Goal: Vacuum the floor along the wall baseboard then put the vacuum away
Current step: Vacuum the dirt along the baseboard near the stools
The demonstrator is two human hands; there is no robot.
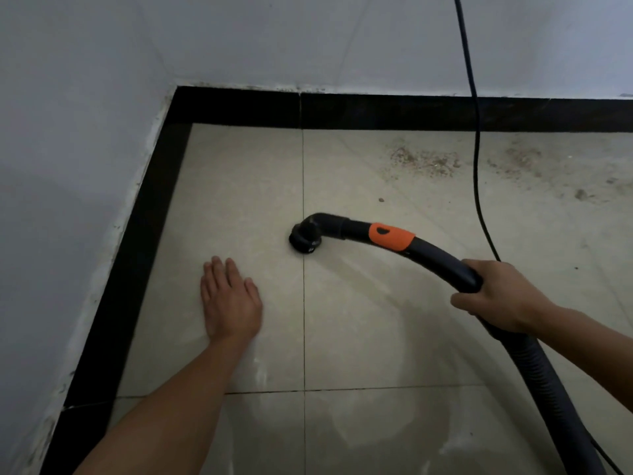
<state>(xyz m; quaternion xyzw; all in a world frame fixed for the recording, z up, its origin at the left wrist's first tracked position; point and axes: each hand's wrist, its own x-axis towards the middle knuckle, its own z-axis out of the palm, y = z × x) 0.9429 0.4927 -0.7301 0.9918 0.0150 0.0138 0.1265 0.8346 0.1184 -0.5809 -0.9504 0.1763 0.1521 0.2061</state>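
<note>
- The pale tiled floor (239, 186) in the corner, beside the black baseboard strip (137, 269), is seen without visible grit, so this stretch is judged done.
- The left hand (231, 301) is laid flat on the floor with straight fingers spread slightly. Nothing is held in it.
- The round black brush nozzle (305, 238) is set mouth-down on a grout line, near the left hand and well apart from the back baseboard.
- The curved black plastic vacuum handle (442, 258), banded by an orange collar (390, 237), has its long axis running from lower right to upper left, and its tip is pointed towards the left wall.
- The right hand (500, 296) is wrapped firmly round the rear of the handle, where the ribbed dark hose (548, 399) begins.
- A patch of brownish crumbs and dust (424, 161) is seen near the back baseboard, either side of the hanging black power cord (474, 149), so this stretch is judged not yet vacuumed.
- The vacuum body is not in view, and putting it away is judged to be left.
</note>
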